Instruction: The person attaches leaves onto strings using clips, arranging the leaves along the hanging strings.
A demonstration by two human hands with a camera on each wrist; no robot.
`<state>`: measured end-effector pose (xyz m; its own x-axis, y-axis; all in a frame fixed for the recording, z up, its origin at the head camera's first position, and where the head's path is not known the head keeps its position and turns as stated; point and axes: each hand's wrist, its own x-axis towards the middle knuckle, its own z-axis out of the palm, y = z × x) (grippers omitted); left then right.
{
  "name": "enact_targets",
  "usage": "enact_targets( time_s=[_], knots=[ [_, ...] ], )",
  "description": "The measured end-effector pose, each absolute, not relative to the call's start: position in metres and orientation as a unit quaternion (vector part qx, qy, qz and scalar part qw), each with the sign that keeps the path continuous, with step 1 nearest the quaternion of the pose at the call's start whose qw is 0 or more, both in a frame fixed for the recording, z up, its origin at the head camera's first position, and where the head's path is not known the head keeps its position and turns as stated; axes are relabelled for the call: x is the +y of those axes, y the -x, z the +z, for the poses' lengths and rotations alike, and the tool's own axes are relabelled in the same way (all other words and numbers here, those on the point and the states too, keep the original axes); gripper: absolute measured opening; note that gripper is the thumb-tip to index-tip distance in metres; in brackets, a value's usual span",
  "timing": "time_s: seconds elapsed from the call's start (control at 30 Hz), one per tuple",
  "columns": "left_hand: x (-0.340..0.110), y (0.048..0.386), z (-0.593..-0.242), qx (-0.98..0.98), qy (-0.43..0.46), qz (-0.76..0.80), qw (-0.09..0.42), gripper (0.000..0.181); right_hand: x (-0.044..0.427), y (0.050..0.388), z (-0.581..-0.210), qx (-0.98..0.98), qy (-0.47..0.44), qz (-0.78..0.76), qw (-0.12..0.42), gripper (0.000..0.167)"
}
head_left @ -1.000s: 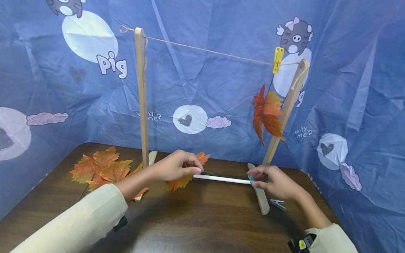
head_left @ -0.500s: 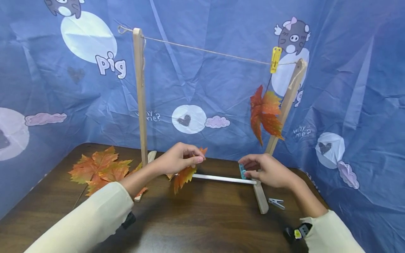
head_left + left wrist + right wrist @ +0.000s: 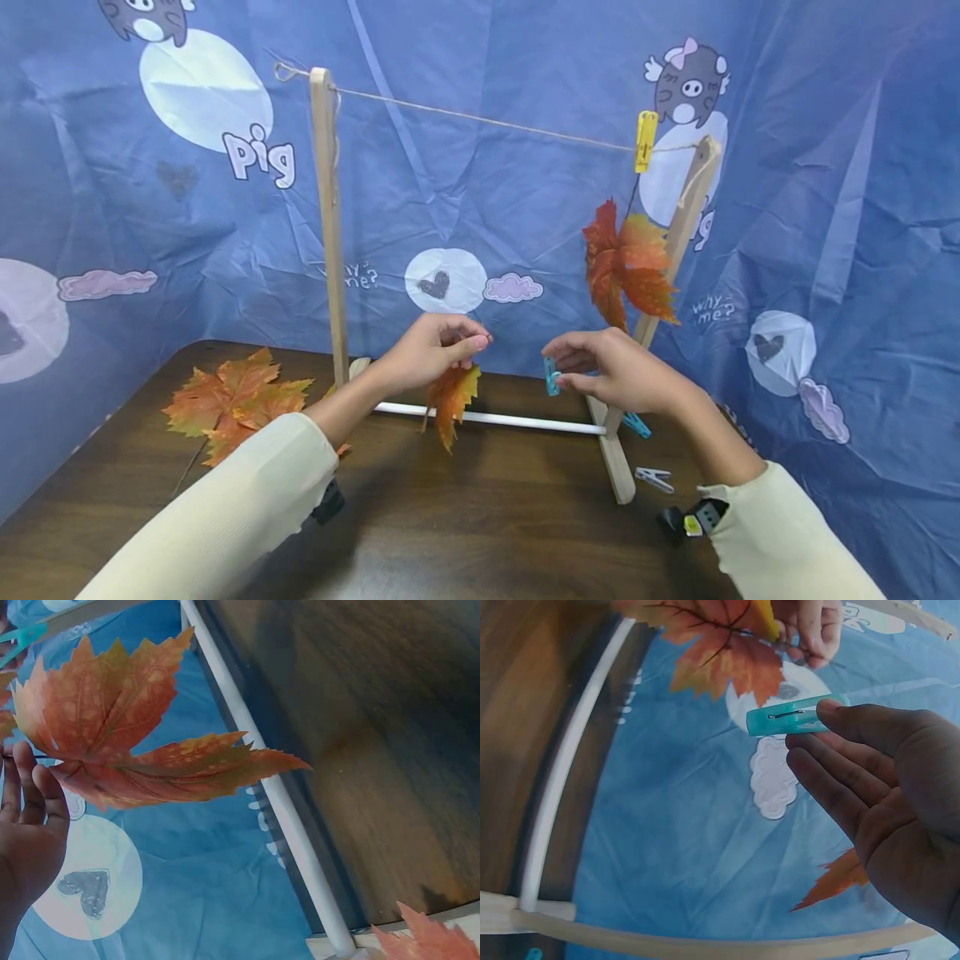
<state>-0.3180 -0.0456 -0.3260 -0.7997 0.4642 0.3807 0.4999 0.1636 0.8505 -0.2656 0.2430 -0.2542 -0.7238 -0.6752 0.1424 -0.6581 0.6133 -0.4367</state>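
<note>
My left hand (image 3: 431,354) pinches the thin stem of an orange artificial maple leaf (image 3: 453,396), which hangs below the fingers in front of the white rod; the left wrist view shows the same leaf (image 3: 105,727) spread beside the fingers. Between thumb and fingers, my right hand (image 3: 618,371) holds a teal clothespin (image 3: 552,377), seen closer as the clothespin (image 3: 787,716) in the right wrist view. Both hands are raised above the table, a short gap apart. Higher up, a yellow clothespin (image 3: 645,142) on the string (image 3: 480,118) holds another maple leaf (image 3: 626,262).
Two wooden posts (image 3: 330,225) carry the string, and a white rod (image 3: 525,422) joins them low down. More maple leaves (image 3: 232,392) lie at the table's left. A second teal clothespin (image 3: 637,425) and a grey clothespin (image 3: 655,478) lie by the right foot (image 3: 617,462).
My right hand has lifted the teal clothespin from beside the right foot, up and to the left. My left hand has risen slightly, bringing the leaf up off the table.
</note>
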Motion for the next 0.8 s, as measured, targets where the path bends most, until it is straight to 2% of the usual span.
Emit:
enact_targets(
  time_s=[0.33, 0.63, 0.8],
  knots=[
    [-0.034, 0.326, -0.311, -0.756, 0.293, -0.584, 0.032, 0.019, 0.234, 0.266, -0.222, 0.900, 0.377, -0.217, -0.010, 0.034],
    [-0.024, 0.333, -0.294, -0.744, 0.306, -0.590, 0.073, 0.019, 0.229, 0.267, -0.183, 0.902, 0.371, -0.218, -0.040, 0.032],
    [-0.020, 0.335, -0.284, -0.736, 0.308, -0.598, 0.079, 0.019, 0.227, 0.268, -0.164, 0.906, 0.359, -0.219, -0.050, 0.032]
  ],
)
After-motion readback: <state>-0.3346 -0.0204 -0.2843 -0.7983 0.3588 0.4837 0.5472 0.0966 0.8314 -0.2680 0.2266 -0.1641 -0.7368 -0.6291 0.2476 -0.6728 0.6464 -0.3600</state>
